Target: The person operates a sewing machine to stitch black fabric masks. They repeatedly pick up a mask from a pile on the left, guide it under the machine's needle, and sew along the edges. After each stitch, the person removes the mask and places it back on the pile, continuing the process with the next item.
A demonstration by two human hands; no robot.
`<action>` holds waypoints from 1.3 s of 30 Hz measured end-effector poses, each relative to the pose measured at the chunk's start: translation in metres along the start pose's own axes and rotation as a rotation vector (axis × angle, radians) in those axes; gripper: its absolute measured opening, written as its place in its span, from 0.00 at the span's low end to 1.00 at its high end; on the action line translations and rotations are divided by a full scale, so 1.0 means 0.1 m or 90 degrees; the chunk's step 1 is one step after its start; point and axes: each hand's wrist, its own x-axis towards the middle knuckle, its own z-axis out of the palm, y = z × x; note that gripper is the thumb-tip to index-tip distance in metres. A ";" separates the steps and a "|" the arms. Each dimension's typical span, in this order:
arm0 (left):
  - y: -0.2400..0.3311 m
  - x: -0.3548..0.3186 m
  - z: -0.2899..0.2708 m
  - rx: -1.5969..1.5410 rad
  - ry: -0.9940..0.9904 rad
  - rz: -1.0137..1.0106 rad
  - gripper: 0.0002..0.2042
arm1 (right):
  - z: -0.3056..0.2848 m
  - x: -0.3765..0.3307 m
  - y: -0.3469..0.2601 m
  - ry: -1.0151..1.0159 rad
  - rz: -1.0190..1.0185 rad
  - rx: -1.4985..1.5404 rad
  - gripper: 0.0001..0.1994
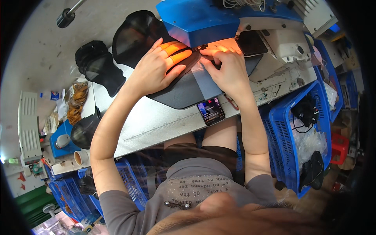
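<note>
Under the blue head of a sewing machine (199, 23), a black sheet-like piece (176, 94) with a grey strip (205, 80) lies on the work surface. My left hand (162, 66) rests flat on the black material, its fingers spread toward the needle area; orange covers sit on some of them. On the right side of the needle area, my right hand (227, 66) touches the work with bent fingers, thumb and forefinger apart. Warm light falls around the fingertips. The machine head hides part of the spot between the hands.
A lit phone (211, 111) lies at the table's front edge; a dark flat device (252, 42) sits beside the machine. Black shaped pieces (100, 66) lie to the left, near a paper cup (81, 157). Blue crates (280, 129) stand at the right, holding plastic bags and black items.
</note>
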 end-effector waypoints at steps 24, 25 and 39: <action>-0.02 0.02 0.01 0.074 0.009 -0.015 0.19 | -0.17 -0.21 0.12 0.089 -0.014 0.095 0.06; -0.02 0.01 0.01 0.077 0.012 -0.016 0.18 | -0.17 -0.21 0.12 0.090 -0.015 0.093 0.06; 0.24 -0.02 0.11 0.132 0.075 -0.117 0.18 | -0.16 -0.20 0.11 0.093 -0.024 0.086 0.05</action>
